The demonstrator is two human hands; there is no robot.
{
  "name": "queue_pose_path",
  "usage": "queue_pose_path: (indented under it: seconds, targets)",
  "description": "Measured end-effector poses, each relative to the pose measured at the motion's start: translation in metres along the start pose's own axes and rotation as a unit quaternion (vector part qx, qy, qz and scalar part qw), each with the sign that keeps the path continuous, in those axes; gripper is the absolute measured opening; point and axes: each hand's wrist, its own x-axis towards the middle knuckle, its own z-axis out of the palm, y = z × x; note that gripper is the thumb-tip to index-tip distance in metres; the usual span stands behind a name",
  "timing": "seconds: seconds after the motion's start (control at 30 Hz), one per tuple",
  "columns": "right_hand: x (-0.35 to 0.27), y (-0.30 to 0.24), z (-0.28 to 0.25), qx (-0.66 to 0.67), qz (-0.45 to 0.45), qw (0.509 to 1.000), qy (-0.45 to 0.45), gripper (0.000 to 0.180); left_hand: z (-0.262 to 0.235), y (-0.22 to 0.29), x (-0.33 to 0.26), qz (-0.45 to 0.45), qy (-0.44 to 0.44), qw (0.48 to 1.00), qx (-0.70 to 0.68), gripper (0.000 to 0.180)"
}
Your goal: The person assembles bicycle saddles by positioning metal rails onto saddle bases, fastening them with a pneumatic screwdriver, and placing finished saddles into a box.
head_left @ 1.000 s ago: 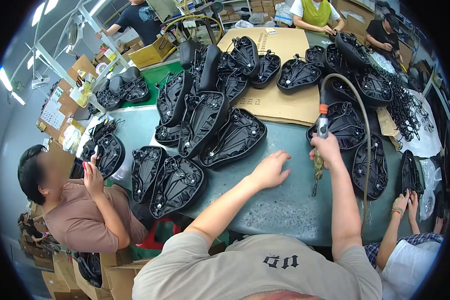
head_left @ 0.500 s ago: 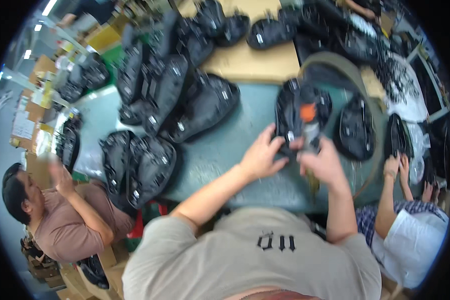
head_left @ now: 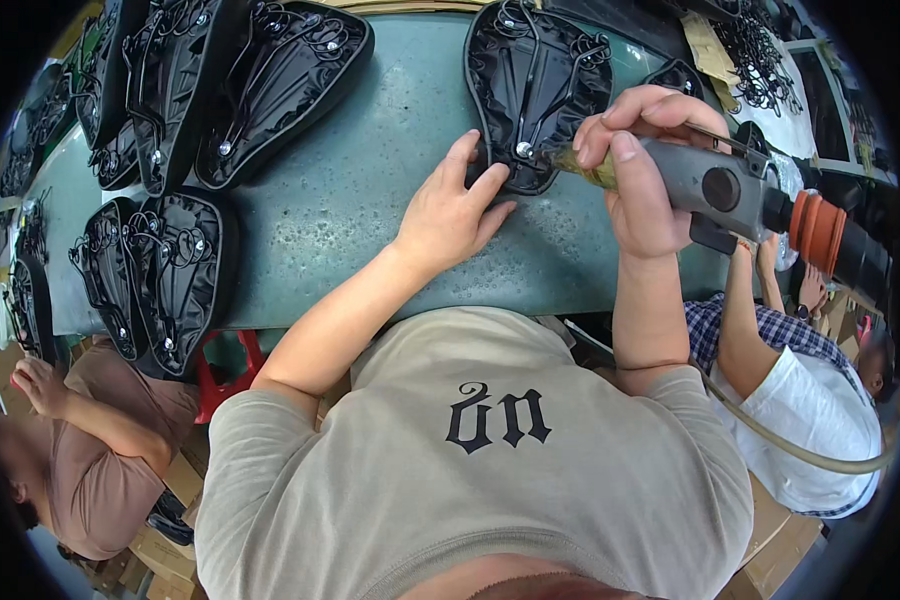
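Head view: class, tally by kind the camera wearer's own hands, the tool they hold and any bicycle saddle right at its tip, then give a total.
Hands (left hand, right hand): 2
Pneumatic driver: 1
Black bicycle saddle: 1
Total: 4

The person wears a softly creased grey-beige T-shirt (head_left: 570, 480) with a rounded, stitched collar (head_left: 510, 546) and loose short sleeves (head_left: 250, 445). An ornate, angular black marking (head_left: 461, 425) stands out on its fabric. The left hand (head_left: 445, 215), right hand (head_left: 645, 195) and forearms (head_left: 340, 315) are bare.
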Motion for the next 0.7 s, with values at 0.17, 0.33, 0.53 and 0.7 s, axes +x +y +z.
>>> queue_pose_path:
  seconds: [0.17, 0.33, 0.53, 0.7]
  targets:
    - [0.006, 0.016, 0.001, 0.013, 0.009, 1.000, -0.004, 0.036, 0.000, 0.000, 0.001, -0.001, -0.003, 1.000, 0.007, 0.044]
    - [0.019, 0.030, 0.004, 0.014, 0.030, 0.999, -0.037, 0.030, -0.001, -0.001, 0.004, -0.005, -0.007, 1.000, 0.011, 0.041]
    - [0.015, 0.010, 0.012, -0.102, 0.055, 0.990, -0.086, 0.025, -0.008, 0.012, 0.015, -0.026, 0.002, 1.000, -0.012, 0.046]
    - [0.014, 0.028, 0.008, -0.021, 0.044, 0.997, -0.055, 0.023, -0.004, 0.011, 0.023, -0.035, 0.001, 0.999, -0.007, 0.046]
